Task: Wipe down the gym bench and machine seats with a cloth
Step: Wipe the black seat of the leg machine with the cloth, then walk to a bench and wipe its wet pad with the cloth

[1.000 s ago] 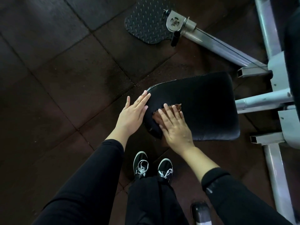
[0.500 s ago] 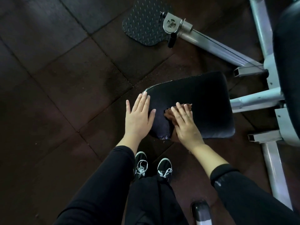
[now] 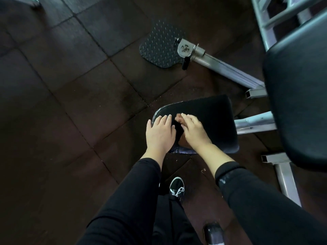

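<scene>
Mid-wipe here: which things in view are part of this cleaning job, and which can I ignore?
Job: seat pad; cloth, mostly hidden under right hand; left hand flat on the pad's edge; back pad, likely next.

Ignore: foot plate; frame tubes; floor tiles; shoe.

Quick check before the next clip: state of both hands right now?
Left hand: open, flat on the near end of the seat pad, holding nothing.
Right hand: open, fingers straight, pressing the brown cloth onto the pad.
</scene>
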`<act>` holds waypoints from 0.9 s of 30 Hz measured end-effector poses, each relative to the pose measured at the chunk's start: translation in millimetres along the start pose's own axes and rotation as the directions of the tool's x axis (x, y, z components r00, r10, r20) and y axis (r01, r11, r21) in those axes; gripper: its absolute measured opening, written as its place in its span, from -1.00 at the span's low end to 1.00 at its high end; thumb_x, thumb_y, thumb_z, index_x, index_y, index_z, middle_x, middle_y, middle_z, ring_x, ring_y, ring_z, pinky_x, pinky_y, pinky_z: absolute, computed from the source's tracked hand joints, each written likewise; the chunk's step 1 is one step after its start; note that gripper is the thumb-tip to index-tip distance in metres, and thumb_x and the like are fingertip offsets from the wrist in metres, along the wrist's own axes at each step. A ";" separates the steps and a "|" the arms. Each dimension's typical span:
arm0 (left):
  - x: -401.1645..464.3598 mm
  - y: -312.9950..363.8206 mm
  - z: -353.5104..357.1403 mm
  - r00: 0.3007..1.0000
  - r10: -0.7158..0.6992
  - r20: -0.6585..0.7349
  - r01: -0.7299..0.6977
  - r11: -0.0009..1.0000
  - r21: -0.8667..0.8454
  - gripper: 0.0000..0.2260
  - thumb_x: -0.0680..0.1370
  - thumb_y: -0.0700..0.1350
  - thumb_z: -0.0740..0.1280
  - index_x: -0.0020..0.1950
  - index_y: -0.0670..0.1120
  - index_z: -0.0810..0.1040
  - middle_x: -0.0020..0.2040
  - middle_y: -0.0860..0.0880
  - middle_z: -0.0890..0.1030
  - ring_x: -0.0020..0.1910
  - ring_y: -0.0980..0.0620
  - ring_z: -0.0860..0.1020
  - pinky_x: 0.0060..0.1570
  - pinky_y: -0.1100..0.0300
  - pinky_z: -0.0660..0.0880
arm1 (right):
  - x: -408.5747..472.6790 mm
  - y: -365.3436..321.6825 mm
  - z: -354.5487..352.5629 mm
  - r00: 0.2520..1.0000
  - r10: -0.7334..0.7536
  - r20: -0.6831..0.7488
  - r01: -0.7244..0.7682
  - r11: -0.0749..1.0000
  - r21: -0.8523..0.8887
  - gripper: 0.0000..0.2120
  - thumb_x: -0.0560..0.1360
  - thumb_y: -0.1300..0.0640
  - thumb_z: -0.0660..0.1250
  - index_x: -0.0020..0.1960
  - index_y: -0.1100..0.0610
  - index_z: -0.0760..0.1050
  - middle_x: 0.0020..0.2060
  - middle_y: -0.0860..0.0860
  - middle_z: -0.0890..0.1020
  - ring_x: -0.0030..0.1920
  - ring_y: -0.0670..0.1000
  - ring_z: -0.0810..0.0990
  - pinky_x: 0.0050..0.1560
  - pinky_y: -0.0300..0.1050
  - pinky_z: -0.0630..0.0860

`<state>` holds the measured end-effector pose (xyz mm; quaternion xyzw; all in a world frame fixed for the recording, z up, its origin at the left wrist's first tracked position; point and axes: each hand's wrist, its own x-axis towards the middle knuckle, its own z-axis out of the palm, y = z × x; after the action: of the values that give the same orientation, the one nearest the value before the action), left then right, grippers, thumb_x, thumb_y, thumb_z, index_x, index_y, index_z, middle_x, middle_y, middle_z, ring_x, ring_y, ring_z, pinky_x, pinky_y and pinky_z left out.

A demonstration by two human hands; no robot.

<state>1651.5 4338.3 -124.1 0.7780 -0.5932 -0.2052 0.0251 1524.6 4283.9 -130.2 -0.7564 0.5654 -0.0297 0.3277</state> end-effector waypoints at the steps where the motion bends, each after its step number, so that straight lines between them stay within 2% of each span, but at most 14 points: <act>1: -6.0 3.6 -12.9 1.000 0.001 -0.006 -0.001 1.000 0.003 -0.57 0.66 0.03 0.03 0.53 -0.02 0.24 0.48 0.04 0.35 0.49 0.04 0.24 0.46 -0.03 0.08 | -7.0 -7.3 -9.4 1.000 0.008 0.016 -0.008 1.000 0.006 -0.58 0.60 0.18 0.17 0.45 0.13 0.28 0.38 0.13 0.33 0.36 0.15 0.31 0.34 -0.04 0.29; 6: -46.3 21.7 -71.1 0.999 -0.004 -0.051 0.003 1.000 -0.019 -0.60 0.65 0.01 0.09 0.46 -0.04 0.37 0.37 0.01 0.49 0.38 0.01 0.39 0.40 -0.03 0.21 | -44.8 -41.2 -51.7 0.999 -0.012 0.045 0.010 0.999 0.046 -0.60 0.58 0.13 0.18 0.42 0.11 0.30 0.31 0.12 0.40 0.27 0.16 0.42 0.28 0.11 0.40; 10: -77.3 30.8 -107.7 0.995 -0.036 -0.097 0.032 0.999 -0.041 -0.64 0.63 -0.01 0.16 0.39 -0.07 0.48 0.28 0.00 0.58 0.31 -0.03 0.48 0.34 -0.08 0.28 | -67.2 -72.9 -88.4 0.998 -0.047 0.033 0.048 0.998 -0.028 -0.62 0.60 0.14 0.16 0.41 0.14 0.31 0.29 0.13 0.40 0.25 0.17 0.41 0.29 0.03 0.37; 20: -134.2 26.9 -185.1 0.973 -0.199 -0.114 0.199 0.980 -0.009 -0.60 0.66 0.04 0.04 0.48 0.01 0.33 0.40 0.07 0.45 0.42 0.05 0.33 0.44 -0.04 0.11 | -101.9 -145.9 -128.6 0.973 -0.202 0.113 0.213 0.973 -0.090 -0.62 0.61 0.11 0.13 0.42 0.11 0.29 0.25 0.13 0.41 0.21 0.19 0.42 0.22 0.00 0.40; 27: -170.7 -4.0 -214.7 0.908 -0.381 -0.177 0.374 0.925 -0.074 -0.60 0.65 0.05 0.06 0.46 0.02 0.36 0.38 0.09 0.47 0.41 0.07 0.34 0.44 -0.05 0.12 | -114.8 -204.7 -123.7 0.922 -0.332 0.202 0.355 0.930 -0.092 -0.62 0.63 0.11 0.10 0.44 0.07 0.26 0.27 0.11 0.40 0.22 0.17 0.39 0.25 -0.05 0.34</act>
<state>1693.9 4454.9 120.6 0.8932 -0.4227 -0.1433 0.0556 1603.1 4357.1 112.4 -0.8626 0.3921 0.0187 0.3192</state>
